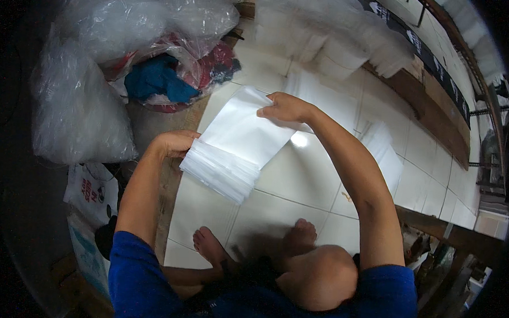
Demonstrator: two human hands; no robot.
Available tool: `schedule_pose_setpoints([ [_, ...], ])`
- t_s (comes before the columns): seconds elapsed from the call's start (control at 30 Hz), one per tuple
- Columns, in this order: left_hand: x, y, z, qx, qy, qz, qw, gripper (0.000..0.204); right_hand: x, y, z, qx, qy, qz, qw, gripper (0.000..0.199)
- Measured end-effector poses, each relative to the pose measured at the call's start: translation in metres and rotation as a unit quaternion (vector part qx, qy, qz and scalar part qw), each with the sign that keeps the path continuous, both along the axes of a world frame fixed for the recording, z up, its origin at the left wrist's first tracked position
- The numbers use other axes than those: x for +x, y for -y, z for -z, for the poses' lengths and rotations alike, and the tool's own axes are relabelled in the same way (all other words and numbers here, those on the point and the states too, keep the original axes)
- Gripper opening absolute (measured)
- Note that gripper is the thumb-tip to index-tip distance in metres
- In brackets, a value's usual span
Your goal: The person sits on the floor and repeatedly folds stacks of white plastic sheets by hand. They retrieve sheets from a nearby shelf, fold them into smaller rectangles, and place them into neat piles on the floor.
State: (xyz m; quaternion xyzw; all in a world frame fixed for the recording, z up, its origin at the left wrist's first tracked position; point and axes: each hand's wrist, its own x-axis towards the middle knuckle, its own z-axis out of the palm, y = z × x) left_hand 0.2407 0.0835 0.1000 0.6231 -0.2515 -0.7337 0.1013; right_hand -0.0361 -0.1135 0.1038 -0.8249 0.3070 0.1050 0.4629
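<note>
Plastic bags, a flat white stack point(223, 163) of them, sit right at the centre of the action, held up just above the pale tiled floor point(298, 183) in front of the seated person. The stack's long axis runs on a slant, from its fanned lower end near the person's knees up and away toward the far right, where the top sheet point(244, 130) lifts clear of the rest.

Left hand point(174, 144) is at the stack's near-left edge, fingers curled together around that side and clamped on the bundle, steadying it. Right hand point(284, 108) is at the far upper corner, thumb and fingers pinched shut on the top sheet's edge. So the stack lies between the two hands: the left one holds the bulk low and close, the right one reaches further out along the slant with just the top sheet. The left hand is the nearer to the thick fanned end.

Below, bare feet point(251, 243) rest on the tiles, and blue sleeves point(144, 267) frame the lower edge.

Moving outward: more flat white sheets point(335, 100) lie spread across the tiles beyond the right hand, and a bigger heap of clear bags point(326, 32) is banked up at the top. Off to the left, bulging clear plastic sacks point(82, 108) are piled high, one showing blue and red cloth point(162, 80) inside. A dark wooden plank point(435, 120) runs along the right side.
</note>
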Motion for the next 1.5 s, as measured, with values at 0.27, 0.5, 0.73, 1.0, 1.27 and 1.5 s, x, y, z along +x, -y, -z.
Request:
schedule_pose_setpoints([
  [0.27, 0.045, 0.058, 0.069, 0.02, 0.058, 0.134, 0.989, 0.036, 0.093, 0.048, 0.083, -0.138, -0.091, -0.058, 0.984, 0.046],
  [0.5, 0.058, 0.088, 0.073, 0.065, 0.169, 0.236, 0.955, 0.046, 0.112, 0.043, 0.097, -0.199, -0.119, -0.039, 0.972, 0.034],
  [0.73, 0.0, 0.097, 0.021, -0.471, 0.392, 0.183, 0.769, 0.028, 0.108, 0.044, 0.085, -0.209, -0.15, -0.054, 0.965, 0.03],
  [1.0, -0.015, 0.137, 0.019, -0.391, 0.135, 0.245, 0.877, 0.028, 0.117, 0.029, 0.068, -0.189, -0.177, -0.042, 0.965, 0.037],
  [1.27, -0.078, 0.111, 0.022, -0.41, 0.334, 0.504, 0.683, 0.052, 0.117, 0.036, 0.081, -0.19, -0.174, -0.054, 0.965, 0.037],
  [1.5, -0.112, 0.074, 0.046, -0.406, 0.316, 0.54, 0.667, 0.049, 0.115, 0.035, 0.083, -0.195, -0.149, -0.041, 0.969, 0.034],
])
